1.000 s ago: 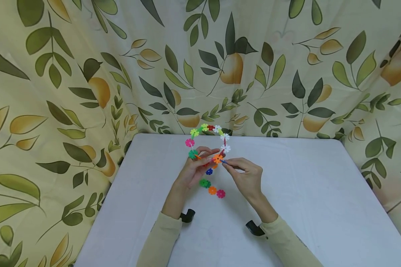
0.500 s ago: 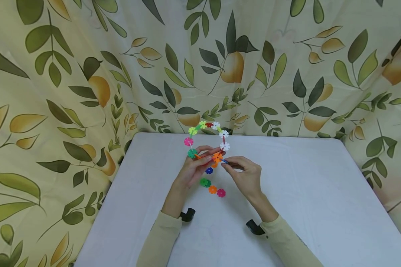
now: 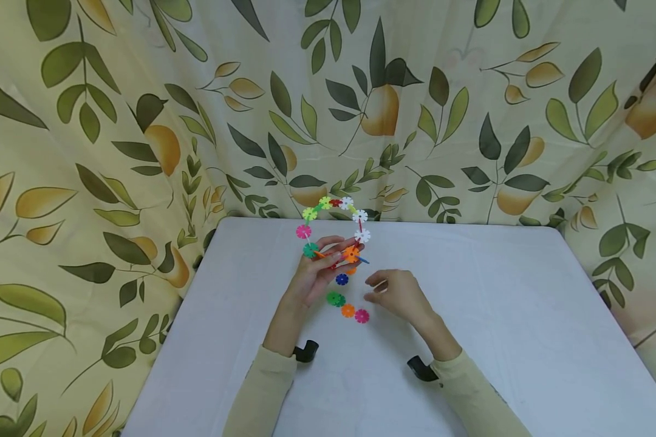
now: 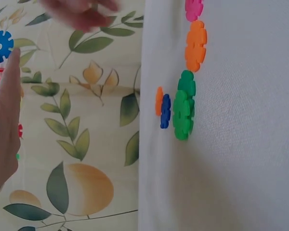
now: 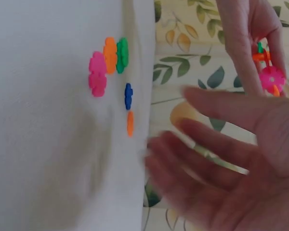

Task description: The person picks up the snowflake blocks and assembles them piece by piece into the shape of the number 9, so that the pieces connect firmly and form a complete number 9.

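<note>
In the head view my left hand (image 3: 308, 285) holds a ring of interlocking notched plastic discs (image 3: 362, 235) upright above the table, pinching it at its lower side. The ring has white, lime, green, pink, red and orange pieces. A blue disc (image 3: 364, 261) sticks out edge-on from an orange disc (image 3: 351, 254) on it; the left wrist view shows the blue disc (image 4: 1, 44) face-on. My right hand (image 3: 401, 296) hangs apart from the ring, fingers loosely bent and holding nothing. In the right wrist view that hand (image 5: 231, 159) is blurred.
Loose discs lie on the white table (image 3: 503, 315) below the hands: a dark blue one (image 3: 342, 279), green ones (image 3: 334, 298), an orange one (image 3: 348, 311) and pink (image 3: 362, 315). Another orange disc (image 5: 130, 123) lies beside the blue. A leaf-patterned curtain (image 3: 328, 109) stands behind.
My right hand has let go of the blue disc, which stays on the ring, and has moved down and away from it. The left hand has shifted the ring slightly to the left.
</note>
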Action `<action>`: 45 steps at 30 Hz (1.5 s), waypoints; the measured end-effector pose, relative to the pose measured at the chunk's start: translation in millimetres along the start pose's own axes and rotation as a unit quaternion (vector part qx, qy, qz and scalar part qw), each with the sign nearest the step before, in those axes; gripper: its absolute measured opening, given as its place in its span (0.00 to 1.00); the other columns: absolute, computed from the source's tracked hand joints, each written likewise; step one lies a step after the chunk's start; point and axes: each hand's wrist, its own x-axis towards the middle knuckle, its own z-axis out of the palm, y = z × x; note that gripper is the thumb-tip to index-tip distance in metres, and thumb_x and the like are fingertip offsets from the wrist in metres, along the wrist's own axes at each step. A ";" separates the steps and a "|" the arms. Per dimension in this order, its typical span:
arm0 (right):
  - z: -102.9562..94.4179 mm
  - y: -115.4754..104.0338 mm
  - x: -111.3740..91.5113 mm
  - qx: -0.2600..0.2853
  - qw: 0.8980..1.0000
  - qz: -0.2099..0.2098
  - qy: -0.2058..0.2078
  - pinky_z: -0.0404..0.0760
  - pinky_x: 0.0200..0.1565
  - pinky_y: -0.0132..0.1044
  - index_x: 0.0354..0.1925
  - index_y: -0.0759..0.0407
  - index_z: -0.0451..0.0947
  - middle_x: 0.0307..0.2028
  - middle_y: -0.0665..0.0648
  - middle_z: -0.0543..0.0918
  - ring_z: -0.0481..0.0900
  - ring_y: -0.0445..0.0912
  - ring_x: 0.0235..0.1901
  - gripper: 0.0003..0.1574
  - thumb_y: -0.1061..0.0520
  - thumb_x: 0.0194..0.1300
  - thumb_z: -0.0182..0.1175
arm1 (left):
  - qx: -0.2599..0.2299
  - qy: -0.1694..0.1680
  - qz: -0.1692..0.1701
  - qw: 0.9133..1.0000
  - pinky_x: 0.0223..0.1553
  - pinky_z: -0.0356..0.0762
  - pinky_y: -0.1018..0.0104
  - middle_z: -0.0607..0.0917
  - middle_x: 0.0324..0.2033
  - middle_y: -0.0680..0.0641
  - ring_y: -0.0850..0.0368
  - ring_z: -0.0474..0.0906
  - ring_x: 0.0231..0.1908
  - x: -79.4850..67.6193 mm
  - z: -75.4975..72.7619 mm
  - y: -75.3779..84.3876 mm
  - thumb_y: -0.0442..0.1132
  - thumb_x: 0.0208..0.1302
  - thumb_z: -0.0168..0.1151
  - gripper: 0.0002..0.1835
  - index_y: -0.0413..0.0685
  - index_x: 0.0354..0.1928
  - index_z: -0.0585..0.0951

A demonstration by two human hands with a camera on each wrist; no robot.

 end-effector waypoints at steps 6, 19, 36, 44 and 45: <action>14.0 11.7 4.4 -0.093 0.985 0.034 -0.144 0.85 0.45 0.46 0.48 0.57 0.88 0.41 0.54 0.86 0.80 0.48 0.41 0.23 0.57 0.53 0.81 | -0.015 0.004 -0.002 1.000 0.62 0.76 0.46 0.74 0.70 0.33 0.34 0.71 0.70 -0.7 0.0 2.2 0.24 0.78 0.49 0.16 0.43 0.61 0.75; 30.0 14.3 3.7 -0.083 0.989 -0.007 -0.119 0.81 0.40 0.41 0.32 0.55 0.86 0.29 0.48 0.83 0.77 0.44 0.32 0.11 0.65 0.54 0.79 | -0.039 0.001 0.001 0.999 0.63 0.74 0.44 0.72 0.71 0.32 0.33 0.70 0.70 0.1 -1.1 1.8 0.25 0.78 0.49 0.17 0.41 0.64 0.73; 27.9 15.5 1.9 -0.063 0.989 -0.003 -0.132 0.78 0.32 0.37 0.31 0.55 0.83 0.25 0.47 0.80 0.75 0.44 0.27 0.13 0.65 0.53 0.79 | -0.062 0.002 0.002 0.998 0.67 0.69 0.40 0.69 0.73 0.32 0.32 0.68 0.72 -0.1 -4.2 1.1 0.26 0.81 0.44 0.22 0.39 0.72 0.65; 3.6 16.0 7.1 0.069 0.992 -0.031 -0.100 0.85 0.27 0.38 0.34 0.58 0.88 0.22 0.51 0.85 0.84 0.47 0.21 0.02 0.62 0.63 0.72 | -0.051 0.010 0.001 0.999 0.69 0.62 0.38 0.70 0.73 0.34 0.34 0.68 0.72 -0.8 -4.8 0.0 0.28 0.80 0.48 0.22 0.39 0.72 0.65; 0.6 14.7 7.3 0.089 0.992 -0.025 -0.088 0.86 0.28 0.39 0.36 0.58 0.88 0.23 0.52 0.86 0.86 0.48 0.22 0.02 0.60 0.64 0.73 | -0.049 0.012 0.000 0.999 0.69 0.63 0.38 0.70 0.73 0.34 0.35 0.68 0.72 -0.7 -5.0 -0.3 0.28 0.80 0.49 0.23 0.39 0.73 0.65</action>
